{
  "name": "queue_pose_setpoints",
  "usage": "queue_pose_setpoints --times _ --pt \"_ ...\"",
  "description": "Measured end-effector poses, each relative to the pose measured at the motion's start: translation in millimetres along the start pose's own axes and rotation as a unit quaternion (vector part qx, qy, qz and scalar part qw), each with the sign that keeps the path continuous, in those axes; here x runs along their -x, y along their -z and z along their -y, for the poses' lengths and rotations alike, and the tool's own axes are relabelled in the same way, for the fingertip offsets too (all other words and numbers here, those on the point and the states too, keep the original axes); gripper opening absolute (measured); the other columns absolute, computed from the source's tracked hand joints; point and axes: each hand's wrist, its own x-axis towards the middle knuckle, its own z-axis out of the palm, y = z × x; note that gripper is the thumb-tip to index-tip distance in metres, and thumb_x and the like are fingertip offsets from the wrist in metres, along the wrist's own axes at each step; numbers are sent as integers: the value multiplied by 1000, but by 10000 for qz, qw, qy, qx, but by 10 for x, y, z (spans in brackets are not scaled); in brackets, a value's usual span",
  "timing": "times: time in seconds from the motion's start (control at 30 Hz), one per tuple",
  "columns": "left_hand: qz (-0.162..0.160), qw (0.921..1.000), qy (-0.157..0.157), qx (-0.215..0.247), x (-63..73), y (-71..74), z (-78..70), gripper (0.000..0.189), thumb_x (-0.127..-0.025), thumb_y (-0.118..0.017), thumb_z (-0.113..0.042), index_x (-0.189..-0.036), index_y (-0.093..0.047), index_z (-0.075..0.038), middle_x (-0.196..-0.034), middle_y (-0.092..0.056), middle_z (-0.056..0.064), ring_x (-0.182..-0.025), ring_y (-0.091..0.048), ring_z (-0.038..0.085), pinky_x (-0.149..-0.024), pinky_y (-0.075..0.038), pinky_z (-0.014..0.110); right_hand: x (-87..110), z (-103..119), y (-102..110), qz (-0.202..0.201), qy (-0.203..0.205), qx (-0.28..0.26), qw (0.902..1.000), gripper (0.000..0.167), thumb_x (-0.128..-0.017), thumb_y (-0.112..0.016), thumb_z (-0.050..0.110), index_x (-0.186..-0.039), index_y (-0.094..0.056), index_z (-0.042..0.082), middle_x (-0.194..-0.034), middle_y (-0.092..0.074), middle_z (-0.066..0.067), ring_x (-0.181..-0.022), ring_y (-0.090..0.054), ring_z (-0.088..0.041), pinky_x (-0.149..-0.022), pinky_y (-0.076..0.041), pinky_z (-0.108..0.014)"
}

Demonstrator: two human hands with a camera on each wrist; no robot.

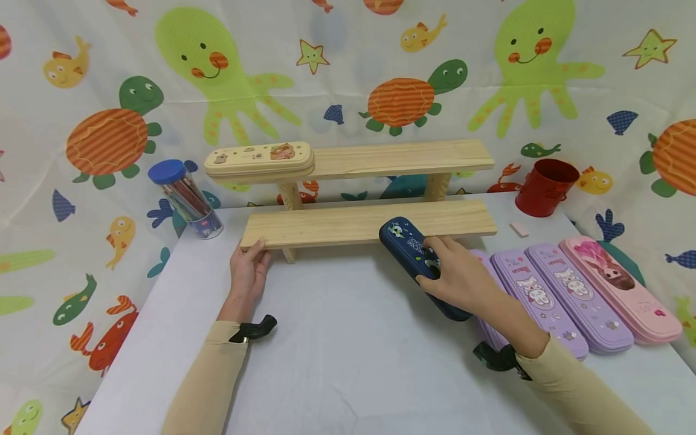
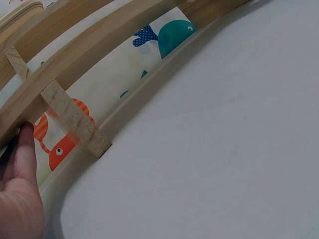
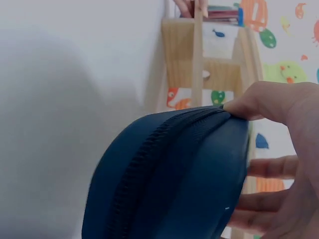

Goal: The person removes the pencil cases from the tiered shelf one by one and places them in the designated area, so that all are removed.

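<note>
My right hand (image 1: pixel 464 278) grips a dark navy zippered pencil case (image 1: pixel 405 241) with a small cartoon print. The case slants in front of the two-tier wooden shelf (image 1: pixel 326 226), its far end overlapping the lower board's front edge in the head view. In the right wrist view its zipper (image 3: pixel 154 159) runs along the side, with my thumb at the edge and fingers behind. My left hand (image 1: pixel 249 278) holds the lower board's left end, thumb on top. A cream pencil case (image 1: pixel 261 158) lies on the upper board's left end.
At right lie several purple cases (image 1: pixel 535 296) and a pink case (image 1: pixel 620 287), side by side. A red bucket (image 1: pixel 544 190) and a small pink block (image 1: pixel 519 229) are behind them. A blue-lidded jar of pencils (image 1: pixel 187 202) stands left of the shelf. A patterned curtain (image 1: pixel 337 78) hangs behind.
</note>
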Motion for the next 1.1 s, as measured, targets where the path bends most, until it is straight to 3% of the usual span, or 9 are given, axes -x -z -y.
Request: queue_pose_setpoints --times 0.47,0.9,1.1 --pt "30 10000 -3 -58 3 -18 -21 68 -98 -61 -9 -156 -26 -17 -159 -37 6 -143 -43 17 -110 -47 20 260 -45 -203 160 -149 -88 9997 68 -81 -77 39 -136 -50 10 -125 -60 -17 -99 -59 -28 -78 -60 -44" --pt "-6 10000 -74 -32 3 -12 1 67 -98 -60 -9 -156 -27 -16 -158 -37 7 -143 -43 18 -112 -45 23 318 -67 -321 128 -689 273 9972 70 -80 -76 38 -135 -50 5 -106 -61 -19 -75 -57 -23 -52 -51 -29" --pt "17 10000 -30 -50 3 -15 2 67 -99 -60 -10 -156 -26 -16 -159 -37 6 -143 -43 17 -114 -44 23 341 -94 -341 22 -711 504 9962 75 -81 -75 43 -141 -49 5 -110 -58 -22 -77 -57 -27 -48 -51 -32"
